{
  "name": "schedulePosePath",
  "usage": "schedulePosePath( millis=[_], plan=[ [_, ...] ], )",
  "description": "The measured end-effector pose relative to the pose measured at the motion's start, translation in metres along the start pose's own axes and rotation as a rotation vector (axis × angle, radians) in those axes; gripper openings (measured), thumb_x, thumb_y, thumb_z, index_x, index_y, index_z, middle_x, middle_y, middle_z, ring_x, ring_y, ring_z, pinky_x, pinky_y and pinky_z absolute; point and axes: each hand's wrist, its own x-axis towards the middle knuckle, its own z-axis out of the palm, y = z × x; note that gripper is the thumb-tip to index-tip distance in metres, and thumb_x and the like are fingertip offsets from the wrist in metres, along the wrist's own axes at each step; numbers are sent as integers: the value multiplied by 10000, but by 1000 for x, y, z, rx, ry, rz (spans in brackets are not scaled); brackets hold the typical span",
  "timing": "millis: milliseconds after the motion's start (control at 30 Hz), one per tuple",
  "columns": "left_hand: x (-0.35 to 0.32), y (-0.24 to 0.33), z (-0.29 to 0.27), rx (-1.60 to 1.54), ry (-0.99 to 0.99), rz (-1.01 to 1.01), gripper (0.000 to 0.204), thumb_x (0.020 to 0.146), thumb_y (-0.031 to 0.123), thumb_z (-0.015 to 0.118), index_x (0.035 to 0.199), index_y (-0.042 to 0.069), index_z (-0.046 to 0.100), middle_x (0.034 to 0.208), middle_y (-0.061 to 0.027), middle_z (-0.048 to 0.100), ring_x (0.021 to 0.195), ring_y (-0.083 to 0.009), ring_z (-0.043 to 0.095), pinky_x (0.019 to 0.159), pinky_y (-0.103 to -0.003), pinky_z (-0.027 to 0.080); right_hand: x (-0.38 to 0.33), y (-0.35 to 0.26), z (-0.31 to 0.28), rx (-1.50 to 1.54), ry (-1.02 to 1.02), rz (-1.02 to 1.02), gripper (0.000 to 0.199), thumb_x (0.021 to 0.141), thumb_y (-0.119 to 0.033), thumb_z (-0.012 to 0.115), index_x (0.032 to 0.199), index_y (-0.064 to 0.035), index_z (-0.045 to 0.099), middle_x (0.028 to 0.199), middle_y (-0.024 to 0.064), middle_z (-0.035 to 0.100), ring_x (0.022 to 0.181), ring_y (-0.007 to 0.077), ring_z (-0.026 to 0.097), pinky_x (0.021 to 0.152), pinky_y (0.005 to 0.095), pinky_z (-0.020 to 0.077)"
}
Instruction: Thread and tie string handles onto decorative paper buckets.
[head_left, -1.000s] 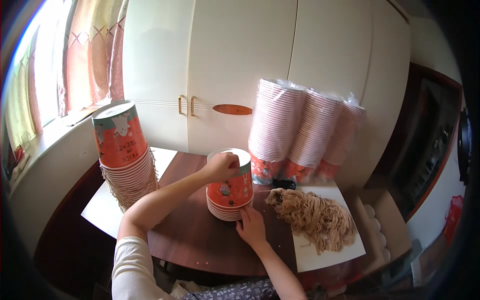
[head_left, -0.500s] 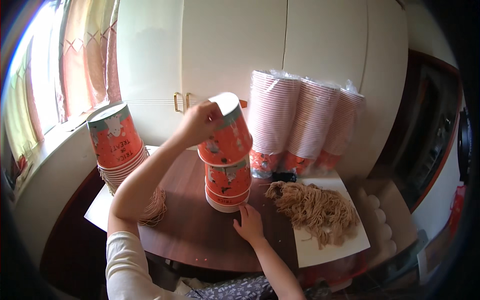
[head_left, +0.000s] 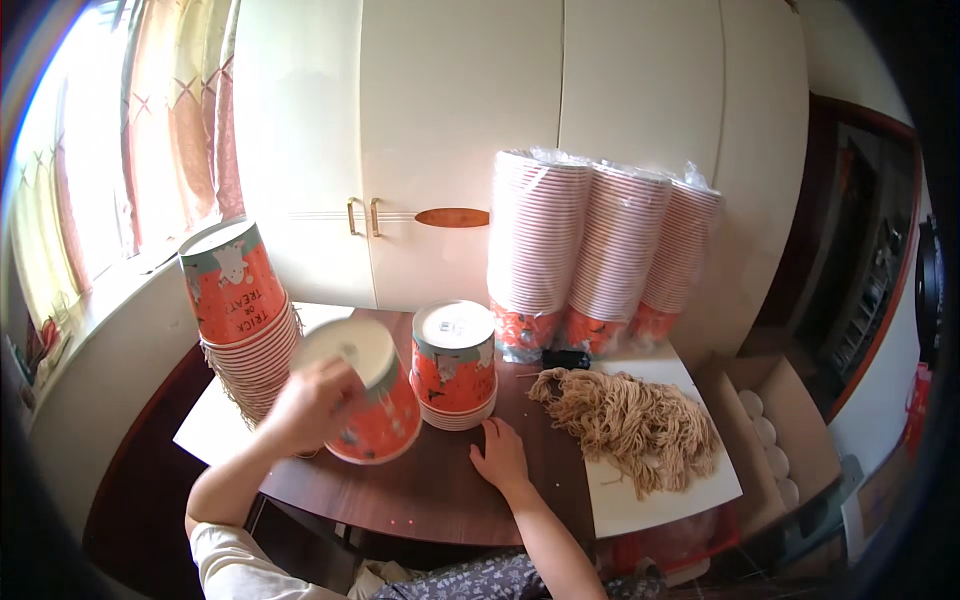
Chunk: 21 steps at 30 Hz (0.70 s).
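My left hand (head_left: 315, 405) is closed on an orange paper bucket (head_left: 380, 420) with a pale base, which hangs upside down and tilted above the table, left of the middle. Some motion blur softens both. To the right of it stands a short stack of the same paper buckets (head_left: 453, 378), bottoms up, with several rims showing at its foot. My right hand (head_left: 500, 455) lies on the table beside that stack, fingers stretched toward its lowest rim and thumb apart, holding nothing. Whether the fingertips touch the rim I cannot tell.
A taller bucket stack (head_left: 235, 290) with strings at its rims leans at the left. Three tall plastic-wrapped stacks (head_left: 540, 240) stand at the back right. Tan cords (head_left: 635, 425) lie heaped on a white board (head_left: 640, 510). A cardboard box (head_left: 810, 440) is at the right.
My left hand has lifted the top bucket off the middle stack and carried it left and down toward me. My right hand has stayed by the stack's foot.
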Motion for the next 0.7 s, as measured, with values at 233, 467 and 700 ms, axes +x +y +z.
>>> schedulePosePath(
  millis=[233, 467, 700],
  plan=[
    [-29, 0, 52, -17, -300, 161, 129, 741, 134, 607, 837, 67, 554, 812, -101, 537, 783, -287, 564, 641, -394, 471, 1, -4, -3, 19, -63, 45, 468, 734, -218, 635, 1131, -20, 486, 1144, 157, 490, 1060, 329, 483, 890, 419, 406],
    [53, -4, 65, 180, -162, 247, 202, 761, 251, 634, 861, 77, 614, 831, -84, 565, 840, -269, 554, 719, -370, 466, 2, 0, 0, 20, -46, 59, 465, 736, -210, 634, 1135, -24, 485, 1148, 152, 489, 1061, 325, 481, 895, 411, 404],
    [129, -28, 126, 364, -67, 334, 128, 723, 182, 641, 786, 74, 619, 851, -57, 569, 873, -245, 531, 734, -354, 450, 4, -6, -7, 34, -64, 100, 451, 733, -187, 634, 1122, -17, 481, 1117, 168, 501, 1029, 338, 497, 876, 427, 407]
  ],
)
